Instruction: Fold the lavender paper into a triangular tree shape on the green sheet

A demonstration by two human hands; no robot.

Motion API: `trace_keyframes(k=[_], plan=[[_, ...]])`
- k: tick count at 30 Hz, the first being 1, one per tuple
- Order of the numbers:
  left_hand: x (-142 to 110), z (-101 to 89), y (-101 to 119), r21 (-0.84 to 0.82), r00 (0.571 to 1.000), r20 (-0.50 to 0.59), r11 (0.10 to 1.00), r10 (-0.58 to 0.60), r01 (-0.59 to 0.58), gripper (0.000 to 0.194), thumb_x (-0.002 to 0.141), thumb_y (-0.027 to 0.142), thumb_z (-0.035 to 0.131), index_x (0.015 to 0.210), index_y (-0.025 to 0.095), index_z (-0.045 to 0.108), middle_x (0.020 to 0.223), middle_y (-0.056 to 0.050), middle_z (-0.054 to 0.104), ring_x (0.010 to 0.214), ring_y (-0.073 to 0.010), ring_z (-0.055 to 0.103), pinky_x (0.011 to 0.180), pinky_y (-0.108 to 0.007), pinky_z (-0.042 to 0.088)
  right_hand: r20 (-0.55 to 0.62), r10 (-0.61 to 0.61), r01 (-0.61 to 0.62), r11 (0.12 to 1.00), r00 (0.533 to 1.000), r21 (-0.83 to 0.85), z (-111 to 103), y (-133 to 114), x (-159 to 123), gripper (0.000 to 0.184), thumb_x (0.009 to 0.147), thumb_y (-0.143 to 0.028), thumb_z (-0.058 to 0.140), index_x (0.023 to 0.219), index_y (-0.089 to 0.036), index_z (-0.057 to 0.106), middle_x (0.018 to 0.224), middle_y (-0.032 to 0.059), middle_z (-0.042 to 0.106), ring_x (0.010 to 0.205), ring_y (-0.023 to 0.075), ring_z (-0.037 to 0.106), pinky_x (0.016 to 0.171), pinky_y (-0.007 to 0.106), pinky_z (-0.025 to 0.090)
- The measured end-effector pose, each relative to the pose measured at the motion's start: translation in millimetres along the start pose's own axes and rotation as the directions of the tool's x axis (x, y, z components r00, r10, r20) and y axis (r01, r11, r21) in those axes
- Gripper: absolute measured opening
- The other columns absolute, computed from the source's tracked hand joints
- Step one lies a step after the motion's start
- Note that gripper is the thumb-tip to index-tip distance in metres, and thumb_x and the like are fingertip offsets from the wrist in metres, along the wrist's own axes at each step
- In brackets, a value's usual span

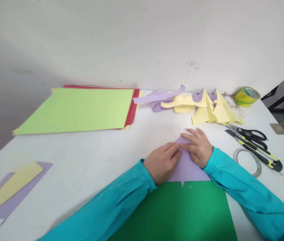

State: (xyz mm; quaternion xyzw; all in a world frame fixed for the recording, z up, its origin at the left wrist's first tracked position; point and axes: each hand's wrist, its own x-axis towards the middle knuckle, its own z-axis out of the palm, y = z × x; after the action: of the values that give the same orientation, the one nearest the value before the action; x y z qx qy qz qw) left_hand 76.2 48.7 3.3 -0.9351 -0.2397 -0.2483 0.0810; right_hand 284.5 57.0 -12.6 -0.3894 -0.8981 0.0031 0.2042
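Note:
A folded lilac paper (pixel 186 169), shaped like a triangle, lies on the white table (pixel 94 150) just beyond a dark green sheet (pixel 179 211). My left hand (pixel 162 162) lies flat on the paper's left side, fingers pointing to its tip. My right hand (pixel 197 145) presses its fingers down on the tip and right edge. Both hands are stretched flat against the paper, and both arms wear teal sleeves.
A stack of light green, red and yellow sheets (pixel 81 108) lies at the back left. Lilac and yellow strips (pixel 8 190) sit at the near left. Folded yellow shapes (pixel 213 110) and paper scraps (pixel 169 98) are behind. Scissors (pixel 254 135), a utility knife (pixel 257 152), clear tape (pixel 249 160) and a yellow-green tape roll (pixel 246 96) are on the right.

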Motion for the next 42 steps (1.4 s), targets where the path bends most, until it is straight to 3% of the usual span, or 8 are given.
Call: trace_keyframes(k=[9, 18, 24, 33, 38, 42], plan=[[-3.5, -1.2, -4.6, -0.021, 0.996, 0.055, 0.998, 0.065, -0.064, 0.028, 0.088, 0.014, 0.037, 0.098, 0.005, 0.062, 0.095, -0.017, 0.062, 0.091, -0.0231, 0.058, 0.078, -0.037, 0.057, -0.009, 0.005, -0.005, 1.000, 1.000, -0.008, 1.7, 0.6, -0.9, 0.037, 0.079, -0.015, 0.049, 0.108, -0.027, 0.069, 0.132, 0.0060, 0.056, 0.131, 0.0275, 0.038, 0.107, 0.054, 0.026], [-11.5, 11.5, -7.0, -0.153, 0.997, -0.070, 0.988, 0.013, -0.024, 0.031, 0.085, 0.013, 0.035, 0.105, 0.008, 0.059, 0.100, -0.016, 0.062, 0.094, -0.0220, 0.058, 0.079, -0.040, 0.057, -0.015, 0.006, -0.006, 1.000, 1.000, -0.004, 2.8, 0.4, -1.2, 0.037, 0.079, -0.015, 0.049, 0.108, -0.027, 0.069, 0.131, 0.0065, 0.057, 0.130, 0.0279, 0.039, 0.105, 0.054, 0.029], [-5.3, 0.0, -7.1, -0.104, 0.998, 0.014, 0.993, 0.061, -0.060, 0.029, 0.088, 0.013, 0.036, 0.101, 0.005, 0.060, 0.096, -0.017, 0.063, 0.091, -0.0220, 0.060, 0.078, -0.038, 0.058, -0.042, 0.010, -0.011, 1.000, 0.999, -0.004, 3.4, -1.0, -0.2, 0.035, 0.081, -0.015, 0.048, 0.106, -0.026, 0.070, 0.129, 0.0062, 0.059, 0.128, 0.0281, 0.041, 0.104, 0.053, 0.032], [-1.9, -3.6, -4.3, -0.052, 0.994, 0.043, 0.994, 0.098, -0.096, 0.030, 0.088, 0.013, 0.035, 0.100, 0.003, 0.061, 0.094, -0.019, 0.063, 0.092, -0.0237, 0.060, 0.079, -0.039, 0.058, -0.047, 0.011, -0.012, 1.000, 0.999, -0.002, 3.3, -1.9, -0.3, 0.034, 0.082, -0.015, 0.048, 0.106, -0.026, 0.070, 0.129, 0.0063, 0.058, 0.128, 0.0282, 0.040, 0.104, 0.053, 0.032], [-1.4, -4.9, -2.2, -0.038, 0.996, 0.041, 0.996, 0.077, -0.076, 0.031, 0.088, 0.013, 0.035, 0.099, 0.004, 0.062, 0.097, -0.019, 0.063, 0.092, -0.0234, 0.060, 0.079, -0.038, 0.057, -0.039, 0.085, -0.088, 0.992, 0.996, -0.092, 0.7, -9.2, 4.0, 0.033, 0.089, -0.021, 0.044, 0.113, -0.023, 0.066, 0.132, 0.0066, 0.057, 0.128, 0.0295, 0.040, 0.105, 0.055, 0.028], [-1.5, -4.9, -1.8, -0.041, 0.996, 0.055, 0.996, 0.075, -0.073, 0.031, 0.087, 0.012, 0.036, 0.099, 0.001, 0.063, 0.095, -0.020, 0.063, 0.094, -0.0252, 0.059, 0.081, -0.039, 0.057, 0.052, 0.200, -0.188, 0.966, 0.978, -0.179, -2.2, -13.2, 8.6, 0.038, 0.094, -0.034, 0.041, 0.125, -0.020, 0.059, 0.140, 0.0090, 0.050, 0.129, 0.0328, 0.038, 0.105, 0.058, 0.027]])
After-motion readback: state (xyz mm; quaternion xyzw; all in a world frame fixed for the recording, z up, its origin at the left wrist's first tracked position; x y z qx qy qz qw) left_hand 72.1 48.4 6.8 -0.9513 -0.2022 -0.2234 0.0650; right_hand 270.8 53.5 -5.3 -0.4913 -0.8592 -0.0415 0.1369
